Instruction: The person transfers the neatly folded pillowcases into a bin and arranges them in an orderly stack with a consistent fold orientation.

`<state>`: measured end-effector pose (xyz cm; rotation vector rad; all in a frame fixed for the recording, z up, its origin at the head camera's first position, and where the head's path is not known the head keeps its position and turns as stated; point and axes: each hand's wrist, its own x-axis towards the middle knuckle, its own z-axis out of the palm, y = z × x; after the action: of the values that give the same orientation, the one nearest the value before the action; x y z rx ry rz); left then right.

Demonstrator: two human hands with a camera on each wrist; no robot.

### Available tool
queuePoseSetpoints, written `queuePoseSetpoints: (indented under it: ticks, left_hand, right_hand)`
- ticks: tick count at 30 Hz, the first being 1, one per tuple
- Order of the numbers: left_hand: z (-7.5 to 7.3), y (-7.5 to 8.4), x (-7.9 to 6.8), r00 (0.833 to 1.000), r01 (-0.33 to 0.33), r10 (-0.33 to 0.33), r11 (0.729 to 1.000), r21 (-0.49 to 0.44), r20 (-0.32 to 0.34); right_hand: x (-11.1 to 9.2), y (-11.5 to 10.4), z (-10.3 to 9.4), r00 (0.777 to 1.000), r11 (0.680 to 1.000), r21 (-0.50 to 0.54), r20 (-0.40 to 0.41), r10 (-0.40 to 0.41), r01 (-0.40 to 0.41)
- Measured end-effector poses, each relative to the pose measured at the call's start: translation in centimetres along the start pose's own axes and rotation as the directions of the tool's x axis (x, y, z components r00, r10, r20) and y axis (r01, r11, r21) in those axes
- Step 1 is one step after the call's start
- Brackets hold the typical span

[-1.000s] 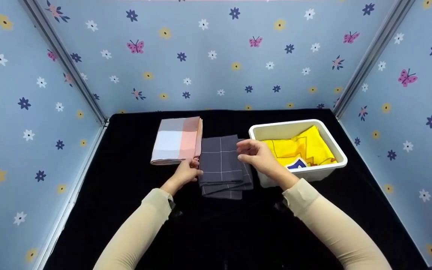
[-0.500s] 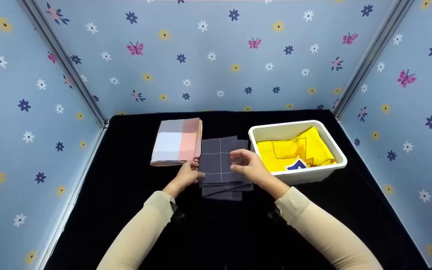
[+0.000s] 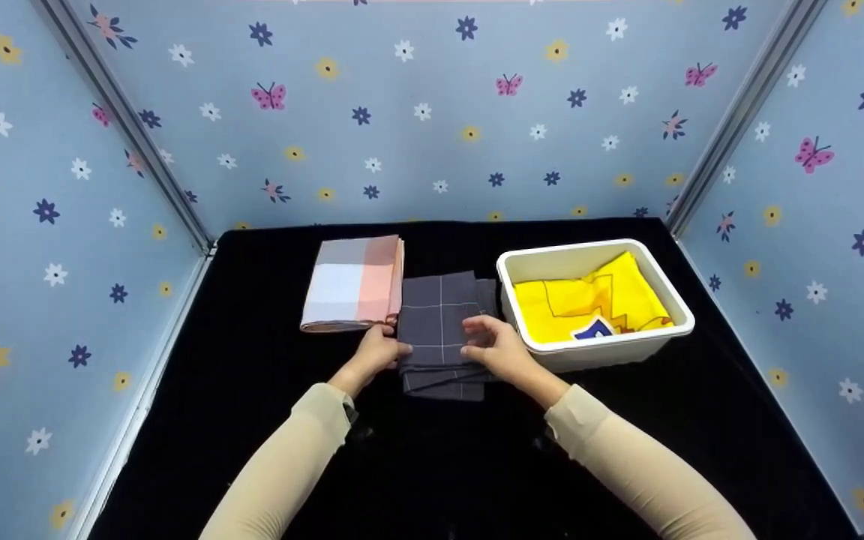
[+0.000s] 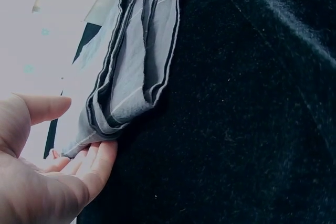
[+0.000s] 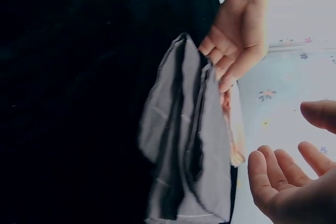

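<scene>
The folded grey cloth [image 3: 443,330] is flanked by both hands on the black table [image 3: 417,465]. Its left edge is touched by the straight fingers of the left hand [image 3: 376,351], nothing being grasped. The right hand [image 3: 493,346] is held relaxed over its right side, fingers uncurled. Just left of the grip lies a pink checked cloth [image 3: 353,283]; just right, a white bin [image 3: 597,352] containing yellow fabric [image 3: 589,300].

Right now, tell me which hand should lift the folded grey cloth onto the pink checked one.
Left, probably. The left hand already has fingers under the grey cloth at the edge beside the pink checked cloth. The right hand hovers open above it, on the white bin side.
</scene>
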<state>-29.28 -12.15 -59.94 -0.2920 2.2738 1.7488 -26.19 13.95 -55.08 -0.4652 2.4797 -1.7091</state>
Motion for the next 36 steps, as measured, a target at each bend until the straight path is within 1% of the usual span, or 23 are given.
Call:
queuePoseSetpoints:
  ticks: [4, 8, 15, 17, 19, 22, 26, 32, 36]
  left_hand:
    - [0.2, 0.0, -0.2, 1.0, 0.01, -0.01, 1.0, -0.023, -0.002]
    - [0.4, 0.0, -0.1, 1.0, 0.017, -0.018, 0.999, -0.043, -0.003]
    - [1.0, 0.1, -0.2, 0.998, 0.037, -0.031, 0.99, -0.134, 0.046]
    - [1.2, 0.0, -0.2, 0.998, 0.033, -0.026, 0.99, -0.139, 0.051]
    - [1.5, -0.2, -0.2, 0.999, 0.014, -0.009, 0.992, -0.129, 0.046]
    - [1.9, -0.3, -0.1, 0.999, -0.038, 0.04, 0.996, -0.076, 0.021]
    - [2.6, -0.3, 0.1, 0.995, -0.095, 0.095, 0.994, -0.047, -0.001]
    - [3.3, -0.1, 0.2, 0.993, -0.12, 0.12, 0.991, -0.064, 0.004]
    - [3.6, 0.0, 0.2, 0.989, -0.147, 0.146, 0.987, -0.066, -0.007]
  right_hand:
    - [-0.1, 1.0, 0.3, 1.0, 1.0, 0.009, -0.021, 0.005, -0.005]
    - [-0.2, 2.0, 0.6, 1.0, 1.0, 0.009, -0.022, 0.019, -0.019]
    - [-0.5, 3.0, 1.1, 0.999, 0.999, -0.033, -0.026, 0.042, -0.043]
    - [-0.6, 3.4, 1.2, 0.998, 0.998, -0.04, -0.028, 0.051, -0.052]
    - [-0.6, 3.7, 1.3, 0.997, 0.997, -0.038, -0.03, 0.064, -0.065]
    - [-0.8, 3.9, 1.4, 0.996, 0.996, -0.028, -0.04, 0.078, -0.079]
    - [-0.9, 4.1, 1.4, 0.994, 0.995, -0.016, -0.053, 0.093, -0.094]
    - [-0.8, 4.3, 1.4, 0.991, 0.993, -0.013, -0.062, 0.115, -0.116]
    - [-0.7, 4.3, 1.3, 0.989, 0.991, -0.024, -0.074, 0.127, -0.129]
